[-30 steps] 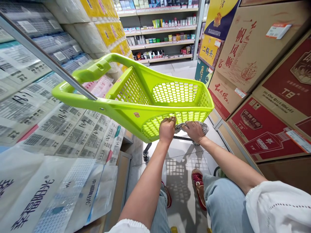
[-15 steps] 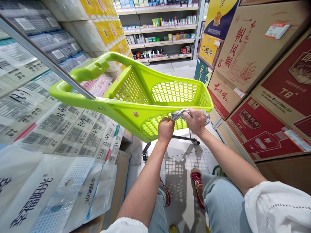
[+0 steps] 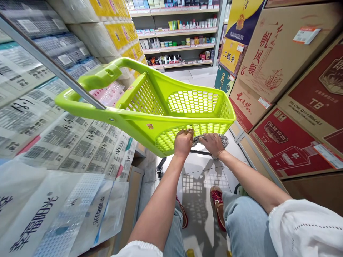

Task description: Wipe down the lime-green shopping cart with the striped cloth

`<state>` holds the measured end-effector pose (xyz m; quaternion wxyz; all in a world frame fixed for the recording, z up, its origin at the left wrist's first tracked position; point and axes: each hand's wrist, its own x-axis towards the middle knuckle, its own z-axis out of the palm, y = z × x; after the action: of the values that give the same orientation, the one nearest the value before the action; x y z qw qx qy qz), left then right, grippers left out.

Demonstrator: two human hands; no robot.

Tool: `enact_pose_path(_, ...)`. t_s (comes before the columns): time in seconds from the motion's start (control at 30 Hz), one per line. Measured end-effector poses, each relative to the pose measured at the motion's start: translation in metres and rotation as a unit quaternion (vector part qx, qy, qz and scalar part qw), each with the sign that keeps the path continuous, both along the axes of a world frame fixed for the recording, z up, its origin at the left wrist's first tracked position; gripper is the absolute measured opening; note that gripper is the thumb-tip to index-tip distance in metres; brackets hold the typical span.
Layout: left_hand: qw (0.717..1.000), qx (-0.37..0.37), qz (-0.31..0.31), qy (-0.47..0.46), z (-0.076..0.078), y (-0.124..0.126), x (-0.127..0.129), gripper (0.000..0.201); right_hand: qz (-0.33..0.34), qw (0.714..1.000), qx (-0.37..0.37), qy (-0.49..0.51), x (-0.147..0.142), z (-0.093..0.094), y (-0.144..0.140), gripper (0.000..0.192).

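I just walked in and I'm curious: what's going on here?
A person's right hand holds a striped cloth low by the near side of a green shopping cart. The left hand is closed beside it; what it grips, if anything, is hidden. The cart stands between stacked packs and boxes.

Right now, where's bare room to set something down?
Bare floor tiles show between the shopping cart and toiletries shelves; the cart's visible interior looks free. Crowded: near lattice, with left hand, right hand and striped cloth; liquor cartons right; wrapped packs left.
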<state>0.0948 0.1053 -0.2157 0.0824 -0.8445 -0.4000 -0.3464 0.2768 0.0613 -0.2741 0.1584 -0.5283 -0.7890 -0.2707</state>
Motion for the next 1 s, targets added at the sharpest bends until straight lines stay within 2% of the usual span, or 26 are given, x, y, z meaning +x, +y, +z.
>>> enact_pose_path(0.1,1.0,-0.01,0.0,0.001,0.0,0.0,0.0,0.024,-0.018,0.997,0.065,0.033,0.0,0.02,0.007,0.021)
enact_pose_path(0.27,1.0,-0.016,-0.002,0.01,0.002,-0.001,-0.001,0.023,-0.053,0.978,0.176,0.096,0.002,0.065,0.017,0.024)
enact_pose_path(0.33,1.0,-0.014,0.001,0.019,0.003,-0.002,-0.001,0.024,-0.059,0.975,0.187,0.108,0.003,0.071,0.019,0.025)
enact_pose_path(0.43,0.999,-0.017,0.003,0.028,0.005,-0.003,-0.001,0.023,-0.044,0.984,0.152,0.085,0.006,0.057,0.017,0.024)
enact_pose_path(0.63,1.0,-0.015,-0.003,0.006,0.005,-0.002,0.0,0.025,-0.021,0.999,0.029,0.012,0.012,-0.002,0.0,0.023)
enact_pose_path(0.73,1.0,-0.007,-0.002,0.007,0.003,-0.001,0.0,0.027,0.011,1.0,-0.022,0.001,0.012,-0.014,-0.008,0.024)
enact_pose_path(0.87,1.0,-0.006,-0.003,0.016,0.003,-0.001,-0.001,0.026,0.02,0.999,-0.031,-0.012,0.011,-0.007,-0.009,0.024)
enact_pose_path(1.0,1.0,-0.008,-0.009,0.021,0.004,-0.002,-0.003,0.024,-0.023,0.998,0.041,0.033,0.009,0.03,-0.001,0.026)
